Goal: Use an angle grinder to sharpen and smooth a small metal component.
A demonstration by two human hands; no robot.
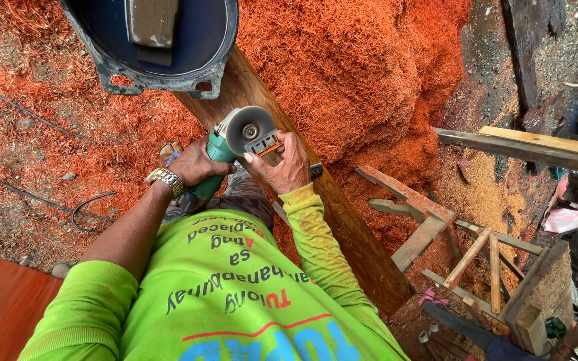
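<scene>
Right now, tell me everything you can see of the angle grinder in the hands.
The angle grinder has a teal-green plastic body and a grey metal guard around a round disc with a bright centre nut. It lies tilted over the long brown wooden beam, head pointing away. The left hand grips its body; the right hand holds a small ridged block with an orange edge against the head. Whether the disc spins cannot be told.

No packages, signs or screens show here. The only lettering is print on the person's bright green shirt (235, 294): dark letters in curved rows across the middle, some red ones among them, and big blue ones along the bottom edge.
</scene>
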